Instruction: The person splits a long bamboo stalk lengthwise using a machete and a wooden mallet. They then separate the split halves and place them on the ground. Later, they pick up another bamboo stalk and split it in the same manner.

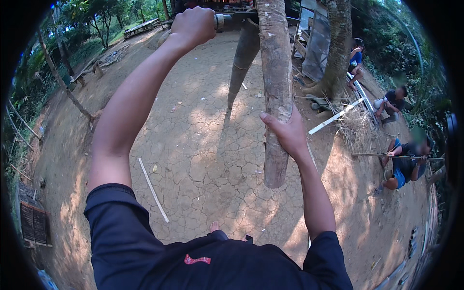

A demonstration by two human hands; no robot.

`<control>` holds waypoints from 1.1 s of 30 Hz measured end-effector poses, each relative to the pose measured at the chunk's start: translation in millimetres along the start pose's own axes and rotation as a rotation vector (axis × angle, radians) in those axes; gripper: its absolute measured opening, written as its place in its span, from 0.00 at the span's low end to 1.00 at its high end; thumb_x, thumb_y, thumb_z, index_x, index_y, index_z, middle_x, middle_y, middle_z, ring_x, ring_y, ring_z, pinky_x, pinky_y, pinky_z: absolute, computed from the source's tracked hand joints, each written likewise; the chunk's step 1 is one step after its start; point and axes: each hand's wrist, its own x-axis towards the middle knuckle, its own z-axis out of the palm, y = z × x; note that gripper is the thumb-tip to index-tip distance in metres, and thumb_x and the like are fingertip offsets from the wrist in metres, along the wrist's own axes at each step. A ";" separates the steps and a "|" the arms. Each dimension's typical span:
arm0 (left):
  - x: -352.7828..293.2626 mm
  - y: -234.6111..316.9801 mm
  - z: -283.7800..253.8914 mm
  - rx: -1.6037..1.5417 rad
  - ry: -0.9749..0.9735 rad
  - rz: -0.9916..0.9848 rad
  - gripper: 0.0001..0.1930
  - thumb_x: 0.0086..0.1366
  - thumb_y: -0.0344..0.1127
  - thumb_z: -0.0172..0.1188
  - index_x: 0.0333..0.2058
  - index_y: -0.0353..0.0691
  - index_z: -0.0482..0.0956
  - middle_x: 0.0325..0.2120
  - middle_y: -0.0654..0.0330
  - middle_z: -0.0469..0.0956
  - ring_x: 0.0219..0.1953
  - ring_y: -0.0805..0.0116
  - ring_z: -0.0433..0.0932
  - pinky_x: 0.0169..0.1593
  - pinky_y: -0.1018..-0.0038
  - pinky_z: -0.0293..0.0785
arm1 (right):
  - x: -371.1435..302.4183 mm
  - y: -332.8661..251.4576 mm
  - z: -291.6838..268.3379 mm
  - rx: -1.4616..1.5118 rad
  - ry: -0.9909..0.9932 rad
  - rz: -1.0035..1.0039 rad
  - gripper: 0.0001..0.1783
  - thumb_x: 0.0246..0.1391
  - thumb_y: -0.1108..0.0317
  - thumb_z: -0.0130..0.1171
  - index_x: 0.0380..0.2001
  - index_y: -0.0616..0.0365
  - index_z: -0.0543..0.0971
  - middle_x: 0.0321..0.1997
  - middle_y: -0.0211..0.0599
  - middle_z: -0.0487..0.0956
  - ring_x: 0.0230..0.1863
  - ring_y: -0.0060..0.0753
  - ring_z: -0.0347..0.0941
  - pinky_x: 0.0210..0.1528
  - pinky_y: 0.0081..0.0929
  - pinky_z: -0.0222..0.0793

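Observation:
My left hand is raised at the top, closed around the handle of a large knife. Its dark blade runs right toward a thick wooden pole and partly disappears at it; whether it cuts in or passes behind, I cannot tell. The pole slants up from in front of me and leaves the top edge. Lower down, my right hand grips it, thumb across the near side, above its blunt bottom end. Just left of the pole, a darker tapering pole stands with its narrow end on the ground.
Cracked bare earth spreads below, with a thin pale strip on it. A tree trunk rises at the right, by a heap of shavings and a pale slat. Several people sit along the right, one person holding a long rod.

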 end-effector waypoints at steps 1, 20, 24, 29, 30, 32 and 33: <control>3.2 -0.9 -1.7 0.010 -0.013 -0.022 0.14 0.53 0.37 0.63 0.40 0.43 0.81 0.32 0.51 0.83 0.37 0.51 0.84 0.42 0.57 0.81 | 1.2 -1.1 -2.7 0.006 -0.007 0.023 0.33 0.48 0.58 0.72 0.52 0.64 0.70 0.37 0.35 0.77 0.35 0.24 0.75 0.36 0.26 0.74; 19.2 6.9 -18.9 0.035 -0.007 -0.103 0.11 0.51 0.41 0.64 0.26 0.39 0.85 0.27 0.47 0.83 0.32 0.49 0.83 0.38 0.56 0.79 | 35.0 21.4 -58.4 -0.098 0.292 -0.138 0.39 0.49 0.54 0.70 0.57 0.69 0.68 0.46 0.47 0.79 0.51 0.40 0.75 0.58 0.37 0.67; 24.7 8.1 -28.0 0.150 -0.034 -0.069 0.10 0.50 0.40 0.65 0.26 0.40 0.85 0.27 0.48 0.83 0.32 0.50 0.84 0.38 0.57 0.79 | 4.5 31.4 -54.7 -0.036 0.035 0.094 0.36 0.46 0.54 0.72 0.52 0.66 0.72 0.42 0.39 0.79 0.42 0.30 0.76 0.48 0.28 0.71; 16.4 6.3 -32.7 0.225 -0.086 -0.084 0.09 0.49 0.40 0.65 0.25 0.41 0.86 0.27 0.49 0.83 0.32 0.51 0.84 0.37 0.58 0.79 | -9.6 -46.5 -71.8 0.165 0.206 -0.098 0.35 0.45 0.58 0.75 0.50 0.67 0.71 0.39 0.43 0.79 0.35 0.30 0.80 0.36 0.28 0.81; 17.7 6.0 -32.4 0.243 -0.084 -0.068 0.09 0.49 0.40 0.65 0.25 0.42 0.86 0.27 0.49 0.83 0.32 0.51 0.84 0.37 0.58 0.79 | -7.8 -52.4 -80.3 0.163 0.239 -0.163 0.32 0.46 0.60 0.75 0.48 0.66 0.71 0.39 0.44 0.79 0.34 0.31 0.80 0.36 0.29 0.81; 20.6 6.8 -31.1 0.265 -0.086 -0.072 0.09 0.49 0.40 0.64 0.26 0.42 0.86 0.27 0.49 0.83 0.32 0.52 0.84 0.37 0.59 0.80 | -2.3 -66.3 -80.8 0.176 0.331 -0.277 0.32 0.46 0.60 0.75 0.48 0.66 0.71 0.38 0.43 0.79 0.33 0.31 0.80 0.35 0.29 0.80; 22.0 5.1 -28.8 0.236 -0.078 -0.069 0.09 0.50 0.39 0.64 0.27 0.42 0.86 0.28 0.49 0.83 0.33 0.52 0.84 0.37 0.59 0.80 | -0.7 -71.0 -79.3 0.185 0.377 -0.334 0.31 0.47 0.60 0.75 0.48 0.65 0.71 0.38 0.43 0.79 0.33 0.30 0.80 0.35 0.29 0.80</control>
